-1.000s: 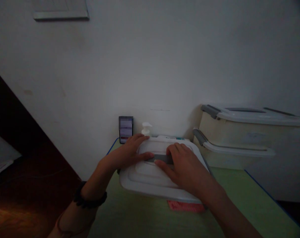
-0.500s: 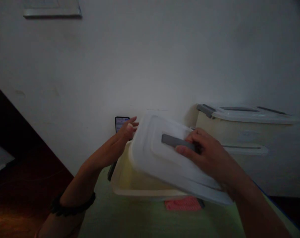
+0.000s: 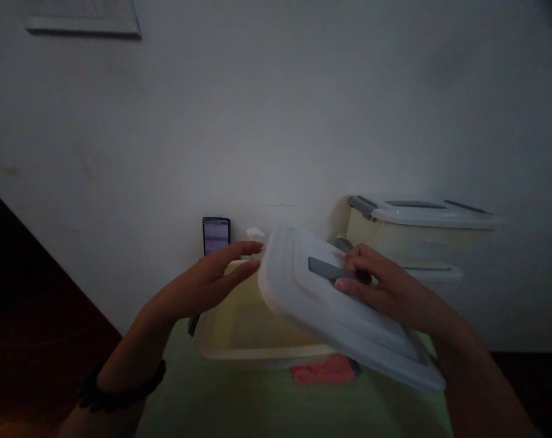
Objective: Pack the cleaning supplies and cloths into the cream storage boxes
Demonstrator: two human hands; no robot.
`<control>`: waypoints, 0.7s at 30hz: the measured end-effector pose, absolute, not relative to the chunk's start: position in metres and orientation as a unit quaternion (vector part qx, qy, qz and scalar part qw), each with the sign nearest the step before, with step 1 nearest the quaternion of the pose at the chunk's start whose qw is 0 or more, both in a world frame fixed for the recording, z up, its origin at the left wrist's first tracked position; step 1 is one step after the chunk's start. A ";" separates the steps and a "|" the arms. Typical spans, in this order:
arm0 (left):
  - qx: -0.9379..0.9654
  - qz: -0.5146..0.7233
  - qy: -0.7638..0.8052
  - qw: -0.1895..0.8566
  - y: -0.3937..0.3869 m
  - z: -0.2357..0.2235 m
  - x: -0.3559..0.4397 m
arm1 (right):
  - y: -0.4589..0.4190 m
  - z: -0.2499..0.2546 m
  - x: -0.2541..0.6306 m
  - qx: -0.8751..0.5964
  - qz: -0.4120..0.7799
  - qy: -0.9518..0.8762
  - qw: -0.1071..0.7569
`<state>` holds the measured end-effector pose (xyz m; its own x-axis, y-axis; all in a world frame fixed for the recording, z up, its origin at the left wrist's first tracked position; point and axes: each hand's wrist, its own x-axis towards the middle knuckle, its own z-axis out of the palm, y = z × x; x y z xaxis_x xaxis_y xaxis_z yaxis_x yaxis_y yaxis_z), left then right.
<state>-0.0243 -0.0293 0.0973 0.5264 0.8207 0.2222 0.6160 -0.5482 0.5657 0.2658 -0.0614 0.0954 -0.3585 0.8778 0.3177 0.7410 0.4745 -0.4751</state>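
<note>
My right hand (image 3: 380, 286) grips the grey handle (image 3: 325, 269) of a white lid (image 3: 298, 298). The lid is tilted, its left end higher, over the right part of a cream plastic storage box (image 3: 266, 353). The left part of the box lies uncovered, and its visible inside looks pale yellow. My left hand (image 3: 216, 277) is open above the left side of the box, fingers reaching toward the lid's left edge. Whether the fingertips touch the lid, I cannot tell. A pink cloth-like item (image 3: 325, 369) lies at the box's front edge, partly under the lid.
A phone (image 3: 216, 236) with a lit screen stands upright against the white wall behind the box. A small white object (image 3: 255, 233) is beside it. Stacked lidded storage boxes (image 3: 394, 240) stand at the right. The green tabletop (image 3: 239, 401) extends in front.
The lid has shifted right and tilted more steeply, exposing more of the box's inside. My left hand has turned, its fingers now stretched toward the lid. The view has shifted slightly.
</note>
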 end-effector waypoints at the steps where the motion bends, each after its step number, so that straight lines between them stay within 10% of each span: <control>1: 0.854 0.210 0.434 0.193 -0.027 0.094 -0.026 | -0.063 0.096 0.270 -0.497 0.130 -0.817 0.263; 21: 0.851 0.090 0.511 0.084 0.002 0.053 -0.044 | -0.109 0.067 0.393 -0.662 0.199 -0.722 -0.031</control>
<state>-0.0442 0.0022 0.0528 0.4623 0.8841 0.0678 0.8537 -0.4644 0.2356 0.3932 -0.1095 0.0666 -0.1218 0.9435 -0.3080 0.9680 0.0442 -0.2472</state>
